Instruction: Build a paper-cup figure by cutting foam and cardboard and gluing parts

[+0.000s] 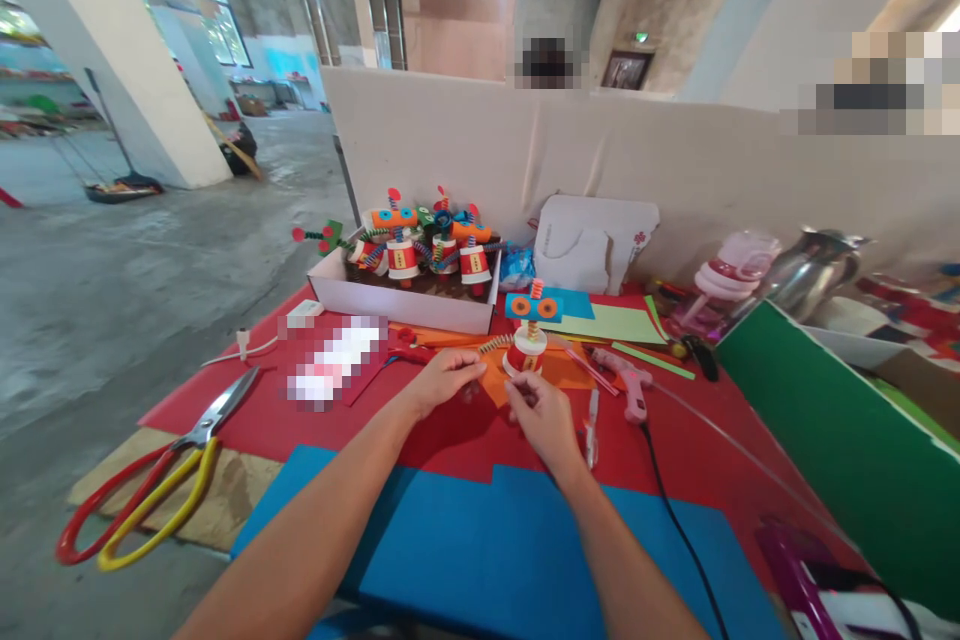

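A paper-cup figure (pixel 524 350) stands upright on the red sheet, with a blue tube head (pixel 534 307), orange round eyes and a folded-paper arm reaching left. Just left of it, my left hand (pixel 448 380) has thumb and fingers pinched together by the end of that folded arm (pixel 496 344). My right hand (pixel 541 410) is also closed in a pinch, right in front of the cup's base. Whatever lies between the fingertips of either hand is too small or hidden to make out. Orange paper (pixel 568 369) lies beneath and beside the figure.
Several similar figures fill a white box (pixel 405 304) behind. A pink glue gun (pixel 634 388) and a pen-like tool (pixel 592 428) lie right. Large scissors (pixel 201 435) rest left. A green board (pixel 832 440) stands right; blue sheets (pixel 465 540) lie in front.
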A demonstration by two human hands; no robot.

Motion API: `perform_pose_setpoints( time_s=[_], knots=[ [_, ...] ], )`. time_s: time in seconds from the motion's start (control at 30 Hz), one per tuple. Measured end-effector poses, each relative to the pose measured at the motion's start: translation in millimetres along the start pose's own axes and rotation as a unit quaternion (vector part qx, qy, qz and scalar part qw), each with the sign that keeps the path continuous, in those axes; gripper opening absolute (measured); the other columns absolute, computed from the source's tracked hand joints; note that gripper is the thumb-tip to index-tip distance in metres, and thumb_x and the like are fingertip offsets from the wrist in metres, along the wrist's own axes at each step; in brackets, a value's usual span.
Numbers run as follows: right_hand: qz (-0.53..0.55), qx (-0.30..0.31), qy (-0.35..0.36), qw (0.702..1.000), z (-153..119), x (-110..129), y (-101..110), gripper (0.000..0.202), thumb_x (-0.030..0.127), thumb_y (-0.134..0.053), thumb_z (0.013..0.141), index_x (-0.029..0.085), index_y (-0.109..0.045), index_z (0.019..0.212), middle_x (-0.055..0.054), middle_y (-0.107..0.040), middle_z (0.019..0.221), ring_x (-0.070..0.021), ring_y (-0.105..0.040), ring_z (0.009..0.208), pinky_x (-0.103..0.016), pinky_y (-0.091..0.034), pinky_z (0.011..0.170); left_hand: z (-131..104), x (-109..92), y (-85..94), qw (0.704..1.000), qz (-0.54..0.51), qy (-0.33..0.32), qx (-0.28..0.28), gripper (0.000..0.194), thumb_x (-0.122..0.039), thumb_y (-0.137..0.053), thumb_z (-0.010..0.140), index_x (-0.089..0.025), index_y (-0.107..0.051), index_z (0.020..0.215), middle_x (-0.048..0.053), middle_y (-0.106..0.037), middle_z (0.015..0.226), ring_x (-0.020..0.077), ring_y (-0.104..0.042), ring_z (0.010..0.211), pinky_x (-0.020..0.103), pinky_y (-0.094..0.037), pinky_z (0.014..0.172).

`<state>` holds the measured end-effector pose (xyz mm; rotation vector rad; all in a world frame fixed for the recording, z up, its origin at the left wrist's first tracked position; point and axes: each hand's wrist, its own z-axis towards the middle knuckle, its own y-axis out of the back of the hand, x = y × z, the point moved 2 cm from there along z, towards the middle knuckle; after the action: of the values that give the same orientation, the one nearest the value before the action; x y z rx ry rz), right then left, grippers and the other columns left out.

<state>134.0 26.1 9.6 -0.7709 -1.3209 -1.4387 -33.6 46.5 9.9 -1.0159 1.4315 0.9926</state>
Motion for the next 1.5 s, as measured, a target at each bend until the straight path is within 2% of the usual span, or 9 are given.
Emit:
perform_pose_setpoints(
  time_s=[0.17,0.33,0.43,0.57,0.8,1.07,1.17,1.3,1.5],
  knots=[
    [-0.053,-0.074,0.104,0.99,-3,13,7,0.026,0.038,-0.05,0.088,0.017,-0.061,0.076,-0.003,-0.064,0.069,-0.0129,-0.056,0.058,-0.022,-0.043,0.053,-1,3,3.8,0.982,0.165,0.014,0.093,0.036,-0.047,-0.064,0.074,-0.016,-0.052,0.058,-0.003,-0.051,0.054,0.0092,-0.043,0.049,0.022,-0.031,0.049],
    [-0.123,0.053,0.156,0.979,-6,5,-7,0.029,0.032,-0.046,0.092,0.018,-0.06,0.072,-0.002,-0.062,0.065,-0.0124,-0.055,0.058,-0.022,-0.042,0.055,3,7,5.6,0.92,0.391,-0.034,0.004,0.016,-0.03,-0.065,0.077,-0.016,-0.066,0.071,0.001,-0.063,0.065,0.0129,-0.053,0.06,0.023,-0.032,0.056],
    [-0.198,0.128,0.181,0.955,-8,-1,-17,0.033,0.028,-0.042,0.095,0.017,-0.061,0.07,-0.005,-0.064,0.073,-0.0149,-0.057,0.068,-0.024,-0.044,0.063,3,5,5.3,0.916,0.398,-0.046,0.002,0.014,-0.024,-0.059,0.08,-0.016,-0.07,0.076,0.003,-0.069,0.072,0.0143,-0.058,0.065,0.022,-0.037,0.06],
    [-0.231,0.162,0.205,0.937,-9,-3,-22,0.029,0.029,-0.047,0.094,0.017,-0.065,0.076,-0.007,-0.066,0.083,-0.0177,-0.058,0.08,-0.028,-0.045,0.072,2,6,5.0,0.917,0.388,-0.049,0.074,0.019,-0.01,-0.056,0.072,-0.016,-0.073,0.078,0.003,-0.073,0.077,0.0156,-0.063,0.072,0.021,-0.04,0.064],
    [-0.136,0.059,0.281,0.948,-15,16,-14,0.037,0.028,-0.043,0.096,0.018,-0.058,0.063,-0.003,-0.058,0.063,-0.0136,-0.053,0.064,-0.025,-0.042,0.061,2,6,5.6,0.914,0.384,-0.065,0.115,0.015,-0.011,-0.061,0.071,-0.014,-0.075,0.077,0.004,-0.073,0.074,0.0149,-0.062,0.069,0.021,-0.041,0.062],
    [-0.121,0.051,0.305,0.943,-16,20,-13,0.038,0.025,-0.046,0.095,0.019,-0.054,0.059,-0.001,-0.055,0.057,-0.012,-0.052,0.058,-0.024,-0.04,0.057,-1,1,-3.5,0.901,0.407,-0.068,0.137,0.014,-0.008,-0.062,0.071,-0.012,-0.075,0.075,0.005,-0.072,0.07,0.0136,-0.059,0.063,0.021,-0.038,0.058],
    [-0.104,0.039,0.291,0.95,-18,17,-14,0.041,0.028,-0.044,0.096,0.018,-0.054,0.057,-0.002,-0.055,0.055,-0.0122,-0.053,0.057,-0.024,-0.04,0.056,-9,-16,1.9,0.899,0.422,-0.07,0.095,0.016,-0.014,-0.059,0.075,-0.016,-0.075,0.079,0.005,-0.075,0.079,0.0159,-0.064,0.072,0.022,-0.041,0.065],
    [-0.062,0.031,0.272,0.96,-20,12,-17,0.046,0.032,-0.038,0.098,0.019,-0.055,0.057,-0.003,-0.059,0.056,-0.0121,-0.055,0.057,-0.024,-0.042,0.058,-10,-64,23.5,0.879,0.469,-0.08,0.037,0.023,-0.026,-0.052,0.082,-0.021,-0.074,0.084,0.001,-0.075,0.087,0.0157,-0.065,0.077,0.021,-0.042,0.068],
    [-0.114,0.055,0.29,0.949,-23,11,-22,0.048,0.037,-0.038,0.097,0.019,-0.051,0.054,-0.001,-0.058,0.054,-0.0114,-0.051,0.055,-0.026,-0.039,0.058,43,-137,50.6,0.809,0.581,-0.089,0.008,0.023,-0.035,-0.053,0.079,-0.024,-0.074,0.082,-0.004,-0.073,0.074,0.0147,-0.064,0.068,0.02,-0.04,0.062]
  ],
)
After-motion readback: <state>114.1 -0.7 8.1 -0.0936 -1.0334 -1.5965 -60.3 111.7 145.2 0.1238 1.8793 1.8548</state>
